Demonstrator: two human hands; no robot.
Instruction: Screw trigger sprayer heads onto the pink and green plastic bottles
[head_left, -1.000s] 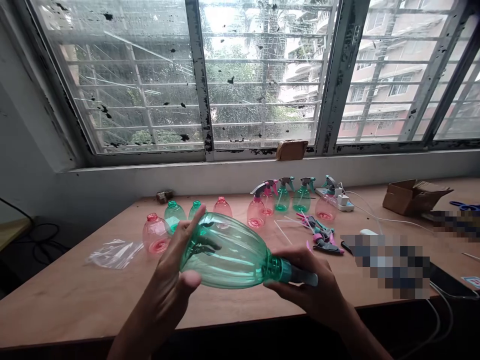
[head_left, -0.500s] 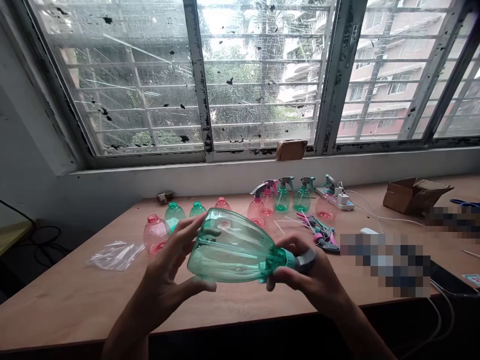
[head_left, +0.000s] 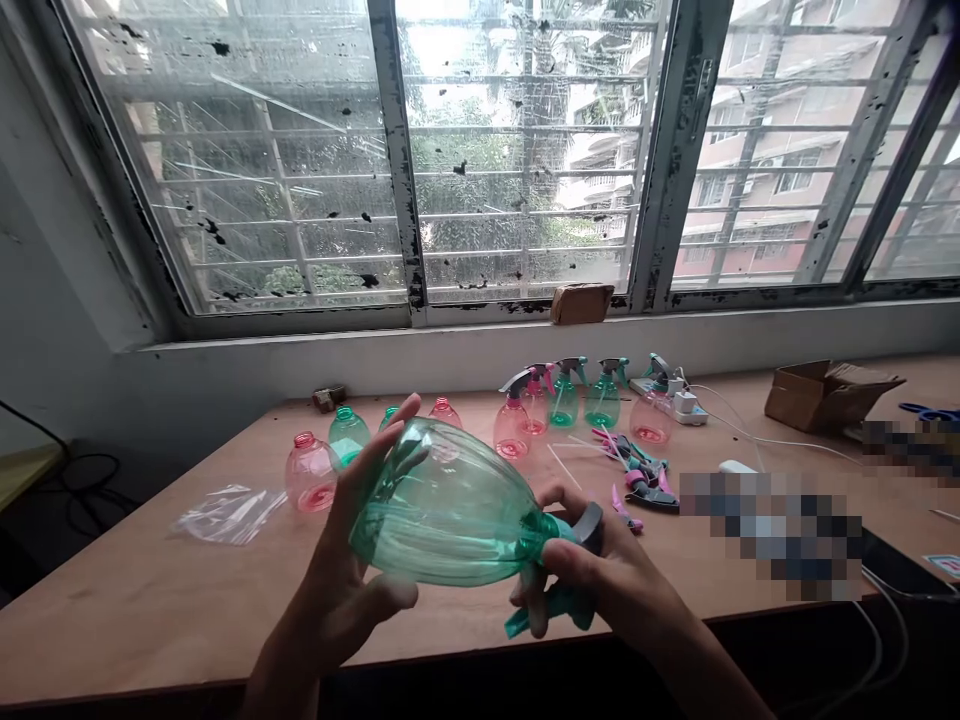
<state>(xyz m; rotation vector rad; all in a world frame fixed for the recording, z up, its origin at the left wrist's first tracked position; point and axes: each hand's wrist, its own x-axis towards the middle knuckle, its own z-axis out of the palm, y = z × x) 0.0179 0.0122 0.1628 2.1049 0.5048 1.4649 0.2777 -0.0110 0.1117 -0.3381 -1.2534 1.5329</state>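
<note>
Green bottle (head_left: 450, 515) tipped on its side above a wooden table (head_left: 187, 620), L hand (head_left: 349, 565) cupped round its base, R hand (head_left: 604, 570) gripping the spray head (head_left: 590, 527) at the neck; step in hand is prob. tightening the head, & next move likely calls for a steady L hold w/ R twisting, threads kept straight

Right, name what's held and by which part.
A green spray bottle, tipped on its side. The right hand grips it at the neck and sprayer head; the left hand cups the base end, though whether it grips is unclear.
</note>
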